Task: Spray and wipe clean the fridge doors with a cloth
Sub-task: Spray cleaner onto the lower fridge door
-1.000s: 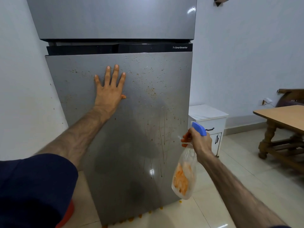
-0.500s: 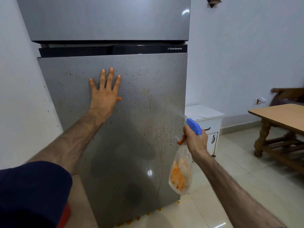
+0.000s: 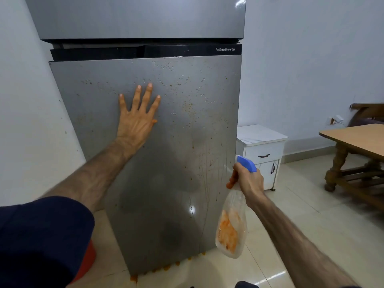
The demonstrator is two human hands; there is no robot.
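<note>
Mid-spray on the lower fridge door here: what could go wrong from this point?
1. The left hand lies flat on the lower door, so spray may wet it and the patch beneath would stay dirty.
2. Brown drips already streak down the door; more liquid from the spray bottle in the right hand could carry them onto the tiled floor.
3. No cloth is in view, so the spray might dry before wiping.

Lower fridge door [image 3: 187, 125]: grey, speckled with orange-brown spots and drips; left hand [image 3: 137, 119] pressed flat on it, fingers spread. Right hand [image 3: 248, 179] grips spray bottle [image 3: 233, 223], blue-headed, nozzle toward the door.
</note>
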